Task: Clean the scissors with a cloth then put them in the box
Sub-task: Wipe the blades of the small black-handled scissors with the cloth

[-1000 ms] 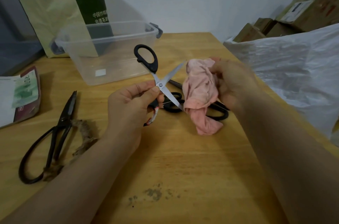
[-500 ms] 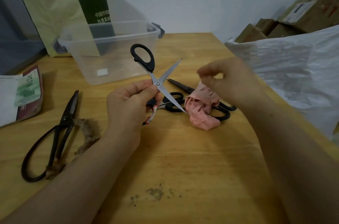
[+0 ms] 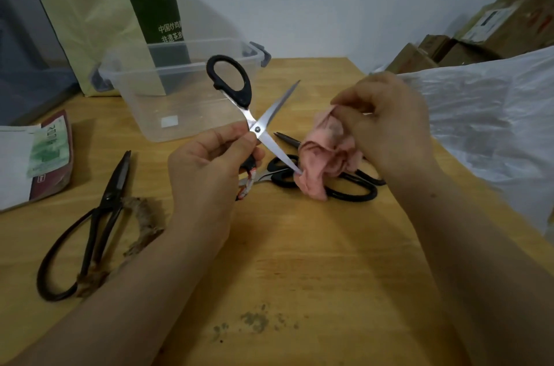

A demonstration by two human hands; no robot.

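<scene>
My left hand (image 3: pixel 207 167) grips black-handled scissors (image 3: pixel 254 122) near their pivot, blades spread wide, one handle loop pointing up toward the box. The lower blade tip touches a crumpled pink cloth (image 3: pixel 323 155), which my right hand (image 3: pixel 386 122) pinches from above by its top edge. The clear plastic box (image 3: pixel 180 89) stands open behind the scissors, with nothing visible inside. Under the cloth lies a second pair of black-handled scissors (image 3: pixel 347 188) on the wooden table (image 3: pixel 299 260).
Old dark iron shears (image 3: pixel 90 227) lie at the left beside a frayed brown scrap (image 3: pixel 144 224). A packet (image 3: pixel 39 158) sits at the far left, a green paper bag (image 3: pixel 99 20) behind the box, a white plastic bag (image 3: pixel 491 131) and cardboard boxes at the right.
My right hand let the cloth drop onto the table, then pinched its top edge and lifted it again. The scissors stayed in my left hand, blades spread.
</scene>
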